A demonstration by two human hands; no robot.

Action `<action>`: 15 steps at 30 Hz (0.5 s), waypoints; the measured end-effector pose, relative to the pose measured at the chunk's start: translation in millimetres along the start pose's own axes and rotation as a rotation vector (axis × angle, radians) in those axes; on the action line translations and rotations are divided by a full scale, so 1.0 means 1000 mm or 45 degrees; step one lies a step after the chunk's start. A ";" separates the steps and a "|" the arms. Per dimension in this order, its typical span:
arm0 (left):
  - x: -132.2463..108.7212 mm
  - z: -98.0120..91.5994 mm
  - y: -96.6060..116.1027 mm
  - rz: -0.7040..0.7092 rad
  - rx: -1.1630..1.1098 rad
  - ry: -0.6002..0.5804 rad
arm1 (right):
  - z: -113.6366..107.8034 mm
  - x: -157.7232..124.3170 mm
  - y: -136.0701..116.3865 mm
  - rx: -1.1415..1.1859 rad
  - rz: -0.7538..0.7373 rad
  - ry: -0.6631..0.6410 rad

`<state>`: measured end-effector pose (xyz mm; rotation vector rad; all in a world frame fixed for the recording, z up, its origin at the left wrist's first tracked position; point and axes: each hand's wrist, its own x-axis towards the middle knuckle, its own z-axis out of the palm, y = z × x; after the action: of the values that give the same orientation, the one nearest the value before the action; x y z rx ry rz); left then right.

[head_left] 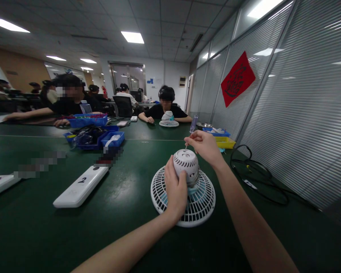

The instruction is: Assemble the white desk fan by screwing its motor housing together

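A small white fan lies face down on the green table, its round grille (196, 218) flat on the surface and its motor housing (186, 161) pointing up. My left hand (176, 187) is wrapped round the left side of the housing, fingers and thumb against it. Above the housing, my right hand (204, 146) pinches the shaft of a screwdriver (193, 124) with a clear purplish handle. The screwdriver stands nearly upright, its tip at the top of the housing. Light blue fan blades (193, 190) show through the grille.
White device marked 2 (81, 185) lies to the left, another (2, 185) beyond it. Blue bins (98, 142) with cables stand mid-table. At right are a yellow tray (225, 142), a blue tray (226, 133) and a coiled black cable (261, 176). Opposite, a person (166, 100) sits behind another fan (168, 123).
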<state>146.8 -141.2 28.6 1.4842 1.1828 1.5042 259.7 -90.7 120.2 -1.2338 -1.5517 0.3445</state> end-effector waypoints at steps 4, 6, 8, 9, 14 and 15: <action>-0.001 0.000 0.001 -0.008 0.001 -0.006 | 0.000 0.001 -0.002 0.047 0.039 -0.029; -0.001 0.000 0.001 -0.014 0.002 -0.016 | 0.000 0.001 -0.002 0.039 0.033 -0.046; 0.000 0.000 0.001 -0.008 0.001 -0.014 | -0.001 0.002 -0.002 0.018 0.023 -0.057; 0.000 0.000 0.001 -0.004 0.001 -0.009 | -0.001 0.002 -0.001 0.008 0.020 -0.060; 0.000 0.000 0.001 0.009 0.000 -0.002 | -0.002 0.000 -0.001 -0.091 -0.021 -0.041; 0.000 0.000 0.001 0.005 0.000 -0.006 | -0.002 0.000 -0.002 -0.118 -0.037 -0.029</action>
<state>147.1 -141.6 29.6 1.4900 1.1775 1.5030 260.7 -92.5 122.2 -1.2810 -1.6194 0.2712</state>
